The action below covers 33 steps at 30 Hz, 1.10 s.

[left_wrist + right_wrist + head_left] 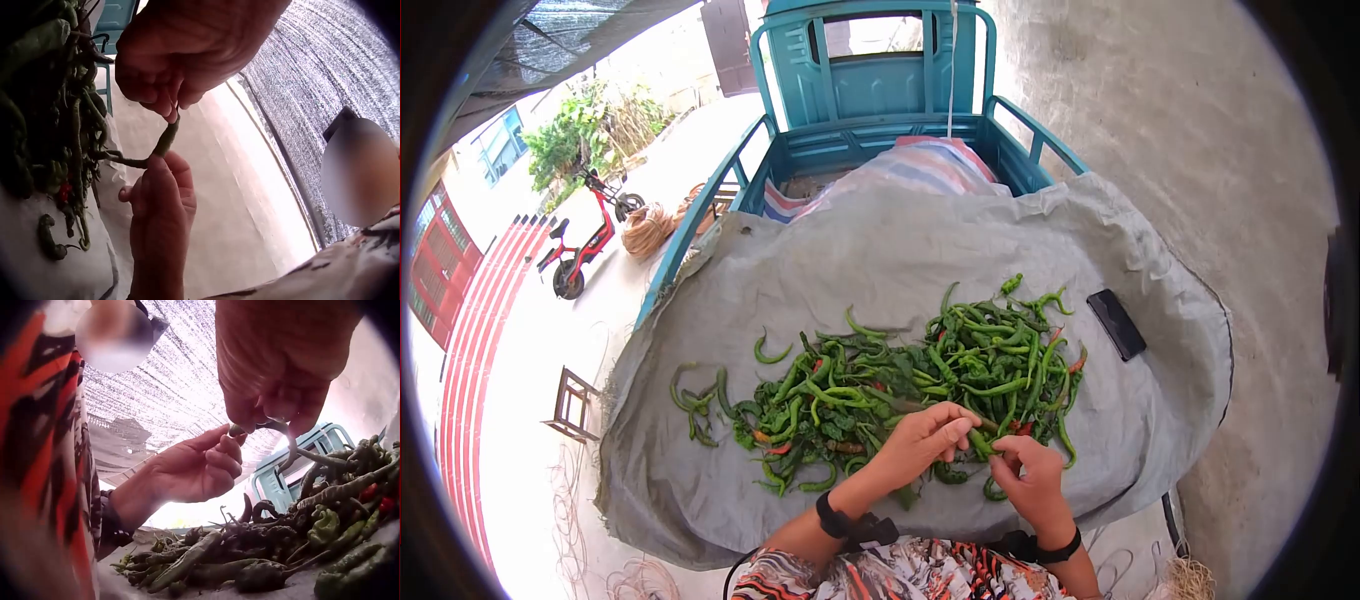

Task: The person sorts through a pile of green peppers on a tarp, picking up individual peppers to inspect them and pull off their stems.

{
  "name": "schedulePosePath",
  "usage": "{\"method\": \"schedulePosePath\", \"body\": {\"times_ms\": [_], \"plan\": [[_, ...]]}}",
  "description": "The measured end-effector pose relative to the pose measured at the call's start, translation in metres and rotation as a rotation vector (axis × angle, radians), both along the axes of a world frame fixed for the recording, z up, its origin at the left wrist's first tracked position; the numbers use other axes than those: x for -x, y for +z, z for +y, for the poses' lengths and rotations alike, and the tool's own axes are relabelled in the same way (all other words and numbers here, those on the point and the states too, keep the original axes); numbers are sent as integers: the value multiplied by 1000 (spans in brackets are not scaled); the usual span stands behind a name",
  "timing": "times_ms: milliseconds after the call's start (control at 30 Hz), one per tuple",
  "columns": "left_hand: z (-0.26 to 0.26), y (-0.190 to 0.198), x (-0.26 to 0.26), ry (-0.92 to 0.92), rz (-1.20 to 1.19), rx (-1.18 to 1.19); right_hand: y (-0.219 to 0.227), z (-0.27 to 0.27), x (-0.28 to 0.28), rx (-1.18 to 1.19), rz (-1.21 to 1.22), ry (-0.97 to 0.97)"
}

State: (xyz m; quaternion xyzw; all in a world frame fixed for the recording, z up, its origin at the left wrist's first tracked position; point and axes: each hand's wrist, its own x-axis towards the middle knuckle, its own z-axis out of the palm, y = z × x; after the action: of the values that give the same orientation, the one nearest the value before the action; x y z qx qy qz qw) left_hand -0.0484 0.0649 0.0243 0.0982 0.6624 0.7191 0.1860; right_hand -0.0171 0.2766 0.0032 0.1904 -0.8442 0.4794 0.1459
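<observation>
Patterned shirt point(900, 572) cloth fills the bottom edge of my head view, and two forearms with dark wrist straps point(833, 516) reach up from it. Just below and right of centre, the left hand point(925, 442) and right hand point(1032, 480) meet over the near edge of a heap of peppers point(960, 360), mostly green with a few red. Through the left wrist camera I see both hands pinching one green pepper point(166, 139) between them, thumbs and fingers drawn in close; it sits near the middle of that frame. Back in the head view, the heap lies on a grey sheet point(820, 250) across the centre. I find a black phone point(1117, 324) on the sheet right of the heap, a teal truck point(850, 92) at top centre, and a red scooter point(597, 240) at upper left.
</observation>
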Motion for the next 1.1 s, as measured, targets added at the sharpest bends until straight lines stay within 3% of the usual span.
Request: {"method": "schedulePosePath", "body": {"times_ms": [67,133,333,433,533,667,833,967,1100], "plan": [[-2,-3,1,13,37,-31,3,0,4,-101,104,36],[-4,2,-1,68,-1,-54,7,-3,4,-27,48,-17],[-31,17,15,529,205,-76,6,13,29,-164,-41,-258],[-45,0,36,636,203,-291,4,12,41,-207,-16,-252],[-38,-1,37,850,24,-298,5,5,53,-271,10,-241],[-37,-13,29,538,126,-99,-13,4,70,-442,139,-214],[-18,-12,15,214,168,16,1,8,61,-365,135,-158],[-3,-5,4,87,283,174,15,-1,44,-247,205,-121],[10,-6,1,57,216,151,8,-13,33,-189,328,19]]}}
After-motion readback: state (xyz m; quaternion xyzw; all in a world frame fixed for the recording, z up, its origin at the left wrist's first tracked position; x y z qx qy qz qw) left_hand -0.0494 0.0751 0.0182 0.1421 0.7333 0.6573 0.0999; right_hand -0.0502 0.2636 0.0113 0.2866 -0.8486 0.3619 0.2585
